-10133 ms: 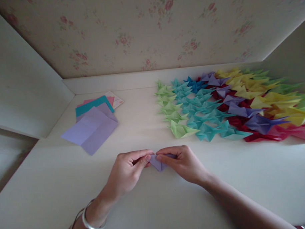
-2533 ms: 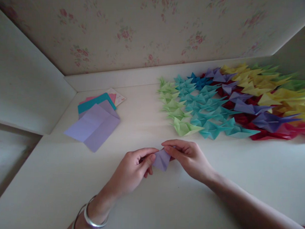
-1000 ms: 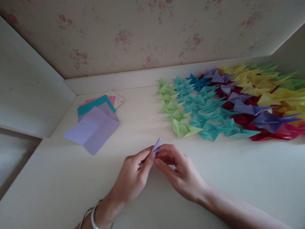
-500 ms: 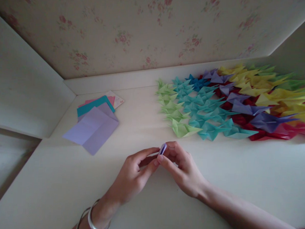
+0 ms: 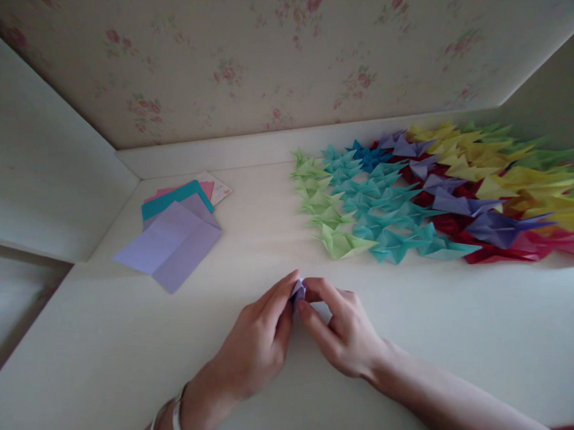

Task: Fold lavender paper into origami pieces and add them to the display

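Between my two hands is a small folded piece of purple origami paper (image 5: pixel 299 292), held just above the white table. My left hand (image 5: pixel 260 336) grips its left side, with the fingers pressed together and pointing away from me. My right hand (image 5: pixel 342 327) pinches the right side between thumb and forefinger. Most of the paper is covered by my fingers, so its full shape is hidden. A creased sheet of purple paper (image 5: pixel 173 239) lies to the left, beyond my left hand.
Under the purple sheet lie a teal sheet (image 5: pixel 177 197), a pink sheet (image 5: pixel 207 188) and a white patterned piece (image 5: pixel 220 191). Folded paper cranes, light green (image 5: pixel 345 243), turquoise (image 5: pixel 394 244), purple (image 5: pixel 500 229) and yellow (image 5: pixel 528 186), stand in rows at the back right. A wallpapered wall (image 5: pixel 225 100) rises behind.
The purple piece has been turned and folded narrower between my fingers. My left hand has rolled over so its back faces up more. The cranes and loose sheets stay put.
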Tool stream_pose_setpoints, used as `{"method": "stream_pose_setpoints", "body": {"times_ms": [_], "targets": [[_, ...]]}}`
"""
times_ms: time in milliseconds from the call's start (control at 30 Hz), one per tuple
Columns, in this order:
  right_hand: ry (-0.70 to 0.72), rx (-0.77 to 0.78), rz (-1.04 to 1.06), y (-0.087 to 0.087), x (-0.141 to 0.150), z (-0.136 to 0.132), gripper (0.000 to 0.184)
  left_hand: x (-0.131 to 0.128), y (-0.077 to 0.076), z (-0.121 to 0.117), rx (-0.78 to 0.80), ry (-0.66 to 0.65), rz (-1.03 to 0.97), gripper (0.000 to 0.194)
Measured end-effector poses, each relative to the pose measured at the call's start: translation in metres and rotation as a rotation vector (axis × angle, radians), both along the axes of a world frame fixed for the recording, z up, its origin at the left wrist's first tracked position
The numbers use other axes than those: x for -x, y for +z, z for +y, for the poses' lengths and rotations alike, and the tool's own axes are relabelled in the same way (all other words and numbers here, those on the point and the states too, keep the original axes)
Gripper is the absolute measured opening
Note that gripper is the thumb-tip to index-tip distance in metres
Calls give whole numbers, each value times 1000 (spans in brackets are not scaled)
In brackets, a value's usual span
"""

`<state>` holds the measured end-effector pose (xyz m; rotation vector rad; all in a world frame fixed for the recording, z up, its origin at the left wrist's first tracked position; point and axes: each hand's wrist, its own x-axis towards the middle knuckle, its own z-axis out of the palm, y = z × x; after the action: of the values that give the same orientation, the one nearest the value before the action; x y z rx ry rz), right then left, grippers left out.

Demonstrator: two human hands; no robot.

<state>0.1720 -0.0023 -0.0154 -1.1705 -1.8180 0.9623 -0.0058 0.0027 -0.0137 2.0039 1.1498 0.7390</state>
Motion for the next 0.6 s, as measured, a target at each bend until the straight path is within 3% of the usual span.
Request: {"method": "stream_pose_setpoints", "body": {"times_ms": [233, 433, 600], "targets": [[-25, -71, -52, -3, 6, -5, 18, 2, 3, 7, 171, 116, -149, 51], [-28, -148, -75, 0, 2, -2, 22, 3, 8, 6, 237, 226, -220, 32], [-101, -231, -74, -2, -4, 4, 32, 1, 13, 7, 440, 208, -414, 43]]}}
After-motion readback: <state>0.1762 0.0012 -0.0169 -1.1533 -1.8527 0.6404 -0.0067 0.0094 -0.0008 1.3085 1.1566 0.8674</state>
